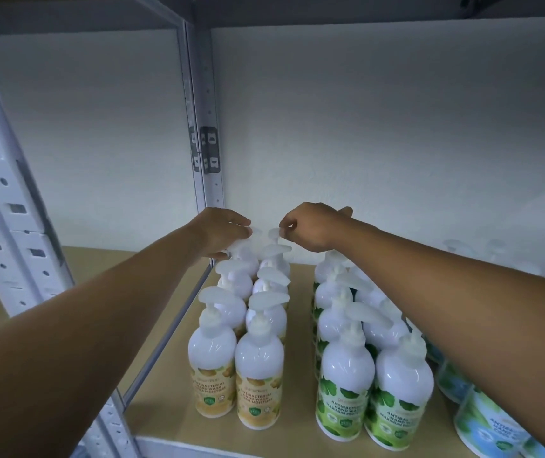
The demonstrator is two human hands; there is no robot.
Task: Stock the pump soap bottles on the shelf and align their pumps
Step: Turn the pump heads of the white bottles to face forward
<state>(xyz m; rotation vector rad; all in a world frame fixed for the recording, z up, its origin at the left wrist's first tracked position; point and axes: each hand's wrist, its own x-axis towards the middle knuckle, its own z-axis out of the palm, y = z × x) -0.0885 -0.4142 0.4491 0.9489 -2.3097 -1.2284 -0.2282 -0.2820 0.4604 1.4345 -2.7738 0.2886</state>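
Slotted metal upright (3, 206) at far left, left hand (223, 231) curled round rearmost pump (253, 233) of yellow-label bottles (213, 368) by shelf's (299, 325) left edge, right hand (310, 226) pinching neighbouring rear pump (273, 232), green-label bottles (347, 391) mid-shelf, blue-label bottles (485, 421) toward right edge

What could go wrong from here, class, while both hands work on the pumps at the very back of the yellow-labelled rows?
The right forearm passes low over the pumps of the green-labelled bottles; dropping it could knock a pump askew or topple a bottle.
The left hand and right hand each pinch a back pump among the tightly packed yellow-labelled bottles; twisting might turn a whole bottle or nudge neighbours.
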